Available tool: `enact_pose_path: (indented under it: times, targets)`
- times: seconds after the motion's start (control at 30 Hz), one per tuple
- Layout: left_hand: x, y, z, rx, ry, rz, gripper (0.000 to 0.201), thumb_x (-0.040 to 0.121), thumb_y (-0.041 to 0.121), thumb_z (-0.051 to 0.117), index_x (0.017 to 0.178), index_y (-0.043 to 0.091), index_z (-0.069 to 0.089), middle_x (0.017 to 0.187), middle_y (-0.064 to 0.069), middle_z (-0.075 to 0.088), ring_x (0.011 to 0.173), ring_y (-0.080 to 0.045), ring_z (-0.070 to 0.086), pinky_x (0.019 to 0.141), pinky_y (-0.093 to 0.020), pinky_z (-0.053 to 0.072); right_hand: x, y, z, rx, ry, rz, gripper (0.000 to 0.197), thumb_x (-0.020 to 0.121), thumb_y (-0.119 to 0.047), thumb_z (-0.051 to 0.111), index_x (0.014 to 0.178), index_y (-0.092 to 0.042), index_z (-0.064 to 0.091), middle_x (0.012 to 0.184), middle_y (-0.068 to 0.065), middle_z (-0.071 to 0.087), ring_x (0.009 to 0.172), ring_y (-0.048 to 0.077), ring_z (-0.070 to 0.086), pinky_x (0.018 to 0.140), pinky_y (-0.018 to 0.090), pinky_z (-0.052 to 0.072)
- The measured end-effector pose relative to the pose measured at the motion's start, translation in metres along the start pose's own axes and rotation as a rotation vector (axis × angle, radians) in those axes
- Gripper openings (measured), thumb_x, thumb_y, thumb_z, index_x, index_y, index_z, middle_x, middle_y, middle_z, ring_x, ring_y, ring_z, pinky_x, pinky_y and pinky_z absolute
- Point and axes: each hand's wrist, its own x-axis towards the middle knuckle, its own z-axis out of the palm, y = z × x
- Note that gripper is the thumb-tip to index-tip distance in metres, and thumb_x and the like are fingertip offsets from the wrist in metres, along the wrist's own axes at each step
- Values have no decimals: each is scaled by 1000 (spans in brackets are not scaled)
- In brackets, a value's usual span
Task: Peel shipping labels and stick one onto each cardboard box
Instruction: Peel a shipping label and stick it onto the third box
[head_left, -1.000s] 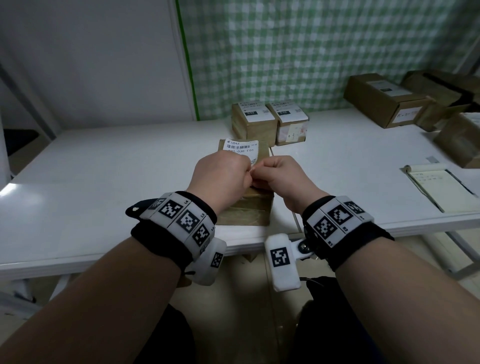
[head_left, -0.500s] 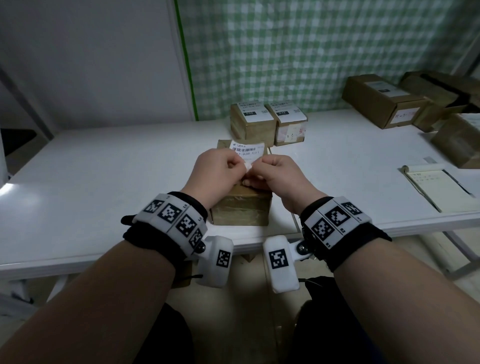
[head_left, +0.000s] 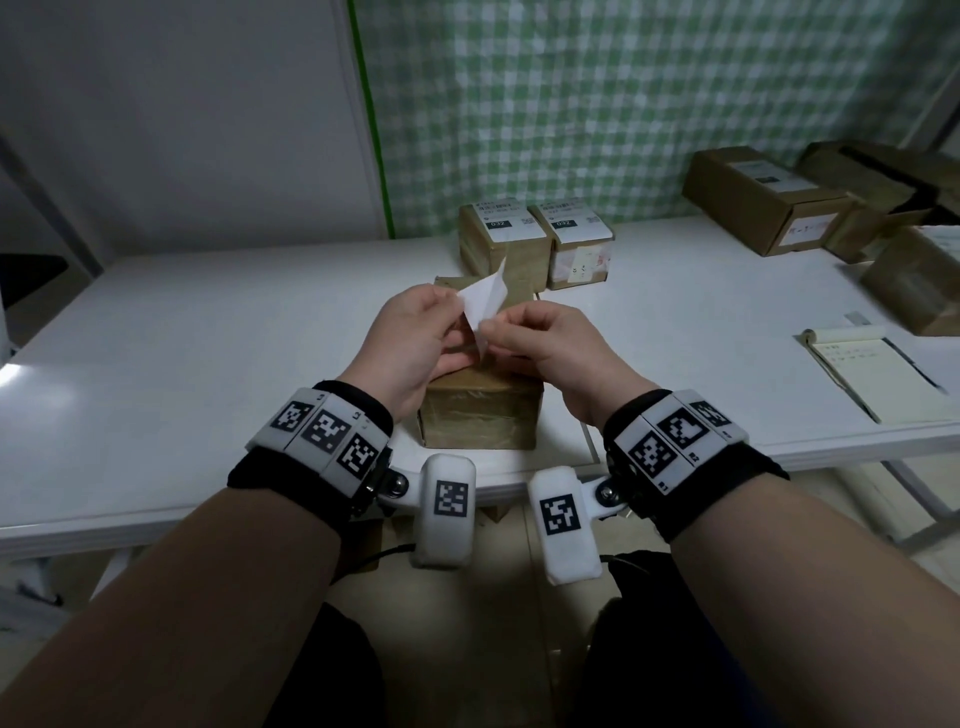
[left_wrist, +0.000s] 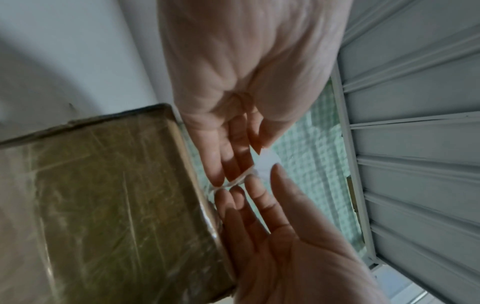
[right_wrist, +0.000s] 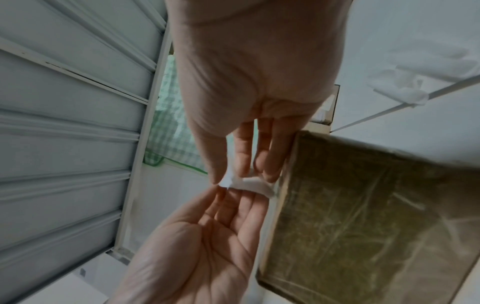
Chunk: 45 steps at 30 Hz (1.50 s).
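Plainly thin, limp and sticky – shipping label (head_left: 480, 304), pinched by left hand (head_left: 415, 338) and right hand (head_left: 545, 343) above the cardboard box (head_left: 480, 413) near the counter's (head_left: 182, 338) front edge – best held by corners.

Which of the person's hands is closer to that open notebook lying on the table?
Right. The right hand is on the notebook's side; the left hand is farther off, beyond it.

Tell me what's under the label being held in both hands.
Under the label, pinched by the left hand and right hand, sits a taped cardboard box on the table. The hands cover most of its top, so whether it already carries a label cannot be seen.
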Motion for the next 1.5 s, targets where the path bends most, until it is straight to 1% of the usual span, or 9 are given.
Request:
enact_pose_path:
  times: [0.2,0.37,0.5,0.7,0.8,0.97,1.13,1.3,1.5]
  targets:
    - [-2,-2,3,117,-20,36,14,96,13,50,84,15,56,75,-3,57,69,-9,57,76,-24,56,0,2,0,22,41,-7,15,81,-6,70,71,-12,60,79,14,59,71,22,54,70,30,47]
    - [-4,-5,0,146,-83,94,5,89,10,61,87,9,64,75,-1,66,70,-8,64,66,-16,55,-1,0,-2,88,13,23,12,83,-8,69,77,-10,59,76,8,60,71,19,57,73,27,49]
    - [-4,-9,-1,237,-64,168,7,84,7,68,90,7,70,80,-10,72,72,-16,65,72,-26,55,-2,-1,-2,111,8,47,17,83,-7,68,70,-11,57,73,7,59,76,22,55,79,30,46]
    - [1,-12,0,368,19,194,18,88,10,63,71,13,61,56,-2,58,51,-8,53,55,-18,47,-2,-3,-3,125,-26,71,27,90,-3,58,66,-12,50,68,6,54,75,20,57,78,25,51]
    - [3,-9,-3,293,3,132,17,91,11,58,74,11,59,69,-7,61,67,-17,62,67,-21,55,-4,-6,-4,127,-22,98,25,93,-4,53,70,-12,49,68,3,58,71,13,61,67,18,54]
    - [1,0,-12,138,-14,57,20,95,10,52,76,11,54,83,-10,62,79,-16,65,69,-20,58,-3,-9,-3,151,18,126,22,96,-7,48,75,-13,48,76,6,59,69,15,59,70,24,54]
    - [0,3,-13,155,17,51,17,97,18,49,82,12,54,89,-15,66,76,-18,67,67,-21,58,-4,-11,0,59,-28,67,18,91,-18,60,75,-14,54,57,-6,59,57,6,54,77,26,52]
    - [-5,4,-6,142,-14,42,19,97,22,50,87,8,59,84,-13,65,68,-13,66,61,-18,56,-4,-9,3,-58,-43,39,8,84,-9,67,83,-3,61,80,14,58,72,19,52,83,36,45]
    - [-8,2,-5,225,-32,82,6,86,11,66,83,8,63,73,-2,68,71,-13,67,69,-21,58,-4,-7,-1,-9,-62,43,13,88,-11,64,77,-7,58,53,-8,56,56,7,53,82,32,47]
